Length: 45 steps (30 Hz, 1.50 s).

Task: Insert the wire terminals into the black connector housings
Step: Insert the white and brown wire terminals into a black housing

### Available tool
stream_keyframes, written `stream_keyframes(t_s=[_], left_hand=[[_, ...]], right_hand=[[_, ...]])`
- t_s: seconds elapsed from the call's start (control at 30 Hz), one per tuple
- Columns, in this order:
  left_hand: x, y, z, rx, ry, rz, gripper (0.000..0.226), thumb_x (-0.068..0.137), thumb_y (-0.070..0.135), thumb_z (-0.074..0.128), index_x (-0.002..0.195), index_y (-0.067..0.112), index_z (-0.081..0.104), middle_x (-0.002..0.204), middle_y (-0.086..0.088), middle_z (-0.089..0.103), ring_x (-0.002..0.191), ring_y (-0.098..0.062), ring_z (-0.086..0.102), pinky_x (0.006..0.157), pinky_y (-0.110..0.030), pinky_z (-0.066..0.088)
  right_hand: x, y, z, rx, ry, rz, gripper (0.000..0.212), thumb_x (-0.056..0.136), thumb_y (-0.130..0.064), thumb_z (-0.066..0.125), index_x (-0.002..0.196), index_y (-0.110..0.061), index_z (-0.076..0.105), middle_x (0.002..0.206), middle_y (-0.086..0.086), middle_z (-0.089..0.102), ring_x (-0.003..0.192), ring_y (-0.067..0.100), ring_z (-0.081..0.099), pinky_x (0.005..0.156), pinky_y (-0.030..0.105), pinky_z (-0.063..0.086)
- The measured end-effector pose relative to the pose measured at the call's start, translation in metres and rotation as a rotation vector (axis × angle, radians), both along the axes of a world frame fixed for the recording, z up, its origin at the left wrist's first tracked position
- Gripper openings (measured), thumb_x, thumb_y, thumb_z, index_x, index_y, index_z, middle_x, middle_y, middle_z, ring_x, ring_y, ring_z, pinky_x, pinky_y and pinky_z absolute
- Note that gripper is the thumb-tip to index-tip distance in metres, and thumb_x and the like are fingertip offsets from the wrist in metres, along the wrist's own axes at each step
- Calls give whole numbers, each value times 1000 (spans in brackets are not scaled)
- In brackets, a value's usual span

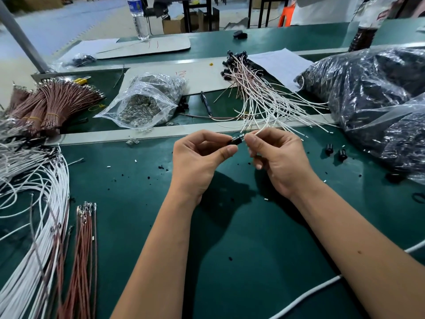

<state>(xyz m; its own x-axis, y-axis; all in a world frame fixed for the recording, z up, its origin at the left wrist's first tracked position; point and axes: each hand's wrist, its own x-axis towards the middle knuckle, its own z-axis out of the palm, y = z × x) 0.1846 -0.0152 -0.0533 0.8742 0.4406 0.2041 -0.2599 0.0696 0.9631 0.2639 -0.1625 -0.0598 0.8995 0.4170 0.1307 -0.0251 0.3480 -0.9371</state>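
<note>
Two hands met above the wide green desk, near its far metal rail. The left hand pinched a small black cylindrical connector housing, its long axis lying sideways, open end toward the right hand. That hand pinched a thin white wire just beside the housing; its terminal looked nearly entered.

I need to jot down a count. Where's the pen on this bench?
Start at the clear bag of metal terminals beyond the grey rail. Just right of it a dark pen lies on the green mat, by the cardboard sheet's front edge: rigid and thick, unlike the wires.
</note>
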Motion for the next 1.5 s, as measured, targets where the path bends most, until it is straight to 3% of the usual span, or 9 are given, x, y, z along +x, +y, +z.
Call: stream_keyframes(t_s=[0.2,0.3,0.47,0.63,0.73,0.83,1.1,1.27,1.5], left_hand=[[1,-2,-2,240,-55,74,19,72,-7,85,82,6,75,84,-13,77,80,-32,75,83,-40,61],[2,2,-3,292,-67,97,18,73,-3,86,83,8,77,83,-8,78,79,-27,75,82,-38,61],[4,5,-6,247,-7,83,20,75,-4,84,91,8,78,86,-6,78,81,-18,74,84,-32,59],[2,9,-6,169,1,95,26,74,-6,84,96,7,76,88,-10,78,86,-22,77,82,-31,60],[2,9,-6,201,-13,97,19,73,-4,86,88,2,76,86,-11,78,83,-28,76,83,-35,61],[2,9,-5,188,-7,85,16,73,-5,85,84,2,77,85,-13,78,84,-33,76,85,-39,61],[3,-1,-2,89,-26,68,16,72,-10,83,81,1,76,83,-15,77,77,-20,72,81,-30,60],[4,-6,-4,158,-5,129,16,73,-7,85,80,5,76,81,-12,77,78,-26,74,84,-39,61],[5,-6,-4,151,19,116,10,84,5,81,92,3,75,77,-14,75,60,-13,64,63,-22,52]], right_hand=[[3,-3,-1,-51,20,66,19,78,-21,77,69,-10,65,64,10,53,50,14,46,40,20,36],[4,-3,-3,-65,6,55,20,76,-24,79,67,-12,66,62,10,53,49,14,45,40,19,35],[4,-1,-5,-71,-17,41,21,81,-24,78,72,-7,69,65,13,55,52,18,45,41,20,37],[3,0,-4,-91,-17,32,19,92,-14,72,74,-7,69,67,12,57,53,17,47,41,20,38],[2,0,-3,-122,-44,1,32,96,-8,68,65,-15,69,64,11,53,50,14,46,39,20,35],[0,-1,0,-119,-43,-11,29,96,-8,68,67,-12,69,63,11,52,49,14,45,38,20,33],[1,0,-3,-90,-58,-55,23,94,-10,70,71,-8,70,58,8,53,44,15,43,38,20,36],[1,0,-6,-92,-135,-80,22,95,-17,73,74,-14,70,61,8,58,45,18,46,42,22,42],[1,1,-5,-52,-92,-67,21,91,-14,75,71,-15,70,66,13,57,50,18,47,40,23,41]])
